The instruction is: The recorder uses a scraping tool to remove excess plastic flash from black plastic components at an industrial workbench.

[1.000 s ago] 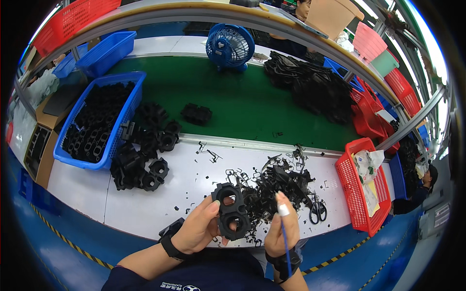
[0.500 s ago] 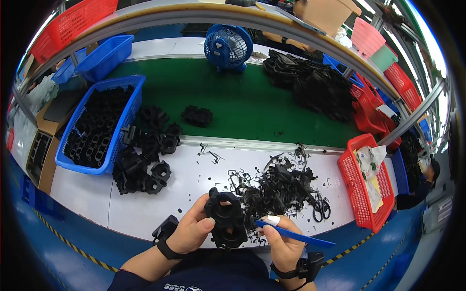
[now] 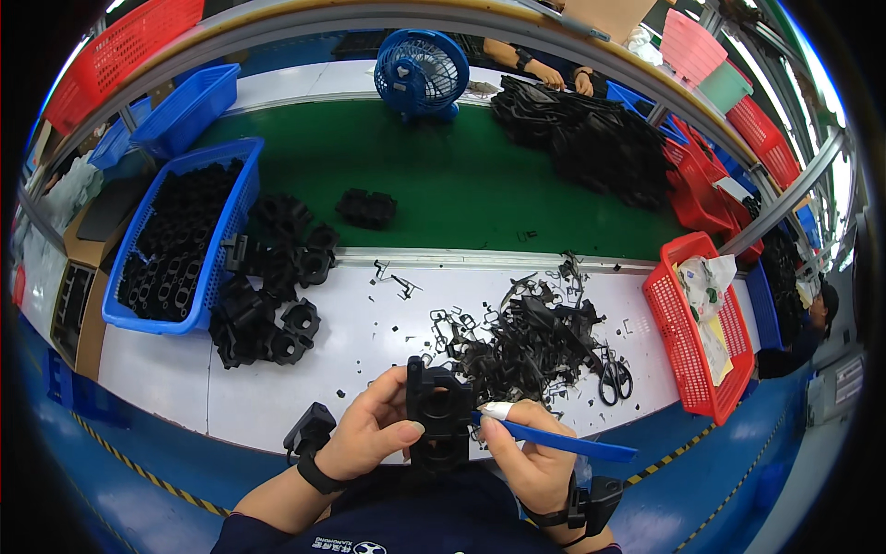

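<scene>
My left hand [image 3: 362,436] grips a black moulded part [image 3: 439,426] with two round openings, held upright in front of me at the table's near edge. In my right hand [image 3: 533,463] is a flat blue-handled tool [image 3: 577,444], pinched between thumb and fingers. Its tip meets the right side of the part; the tip itself is hidden. A white wrap covers one right fingertip. Just beyond the hands lies a heap of black plastic scraps [image 3: 531,346], with black scissors [image 3: 613,377] at its right. Similar black parts [image 3: 258,319] are piled at the left.
A blue basket [image 3: 198,314] full of black parts stands left, a red basket [image 3: 678,319] with bags right. Behind the green surface [image 3: 461,194] are a blue fan [image 3: 420,76], a black pile [image 3: 591,138] and another person's hands [image 3: 554,76]. One black part [image 3: 366,209] sits alone.
The black part has been turned in my left hand and now shows another face. My right hand has risen slightly, bringing the tool against the part's side. Across the table, another person's hands have come into view.
</scene>
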### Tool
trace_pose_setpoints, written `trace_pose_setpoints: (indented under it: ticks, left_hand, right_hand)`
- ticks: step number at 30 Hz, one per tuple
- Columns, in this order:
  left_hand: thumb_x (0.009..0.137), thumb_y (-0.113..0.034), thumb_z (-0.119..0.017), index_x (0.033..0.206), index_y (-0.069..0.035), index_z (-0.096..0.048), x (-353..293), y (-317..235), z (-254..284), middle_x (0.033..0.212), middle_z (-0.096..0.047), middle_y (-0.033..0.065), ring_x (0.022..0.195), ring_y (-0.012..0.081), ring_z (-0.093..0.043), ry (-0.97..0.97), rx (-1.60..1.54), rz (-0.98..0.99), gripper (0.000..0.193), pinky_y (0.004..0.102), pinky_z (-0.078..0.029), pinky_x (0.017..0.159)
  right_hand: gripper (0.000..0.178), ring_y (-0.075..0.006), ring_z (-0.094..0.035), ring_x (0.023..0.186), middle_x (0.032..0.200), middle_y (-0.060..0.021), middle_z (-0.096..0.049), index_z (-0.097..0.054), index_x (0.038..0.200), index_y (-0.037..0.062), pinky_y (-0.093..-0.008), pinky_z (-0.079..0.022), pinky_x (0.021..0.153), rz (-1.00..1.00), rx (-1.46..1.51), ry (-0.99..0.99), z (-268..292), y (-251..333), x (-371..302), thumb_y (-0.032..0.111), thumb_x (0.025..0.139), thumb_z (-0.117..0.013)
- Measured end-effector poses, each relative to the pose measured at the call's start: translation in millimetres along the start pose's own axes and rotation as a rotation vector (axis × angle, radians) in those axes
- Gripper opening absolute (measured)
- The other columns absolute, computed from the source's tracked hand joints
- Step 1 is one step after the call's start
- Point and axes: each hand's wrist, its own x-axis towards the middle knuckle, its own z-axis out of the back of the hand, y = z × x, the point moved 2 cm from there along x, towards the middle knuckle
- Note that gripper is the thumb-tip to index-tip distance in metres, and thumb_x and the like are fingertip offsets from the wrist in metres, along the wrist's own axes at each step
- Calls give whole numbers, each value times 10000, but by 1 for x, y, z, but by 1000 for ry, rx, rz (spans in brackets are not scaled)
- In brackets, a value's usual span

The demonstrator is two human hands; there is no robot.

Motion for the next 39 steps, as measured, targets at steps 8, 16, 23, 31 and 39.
trace_pose_setpoints:
  ticks: [8, 16, 23, 31, 39]
  left_hand:
    - [772, -470, -683, 1268, -16, -415, 6, 0, -5, 1115, -576, 132, 875, 166, -609, -35, -136, 60, 724, 271, -511, 736]
    - [876, -436, -550, 1225, -1, -436, 6, 8, -3, 1024, -577, 101, 810, 150, -586, 69, -265, 94, 569, 278, -492, 703]
    - [904, -399, -511, 1211, 2, -443, 8, 6, -16, 975, -587, 96, 768, 144, -580, 23, -277, 150, 510, 266, -488, 682]
    - [938, -331, -456, 1213, 3, -448, 14, 5, -15, 1011, -585, 100, 773, 140, -579, 28, -290, 94, 433, 258, -490, 677]
    - [916, -317, -517, 1213, 3, -444, 11, -3, -8, 1045, -575, 98, 793, 140, -579, -45, -224, 31, 443, 263, -496, 698]
  right_hand:
    - [114, -109, -583, 668, 770, -81, -643, -605, 950, -24, -205, -434, 581, -346, 619, 48, 2, -21, 7, 47, 860, -610]
    - [132, -123, -559, 598, 733, -92, -632, -604, 936, -15, -211, -420, 529, -558, 1063, 190, -3, -42, 8, 100, 881, -568]
    - [186, -103, -436, 498, 631, -54, -549, -579, 808, 6, -225, -335, 486, -619, 1421, 291, -14, -42, 1, 168, 892, -547]
    - [187, -137, -466, 520, 689, -92, -576, -588, 884, -30, -240, -348, 451, -270, 1370, 201, 14, -31, 11, 155, 876, -573]
    - [178, -142, -611, 775, 945, -146, -643, -584, 1040, -57, -229, -486, 653, -140, 458, -78, 17, -26, 1, 23, 885, -549]
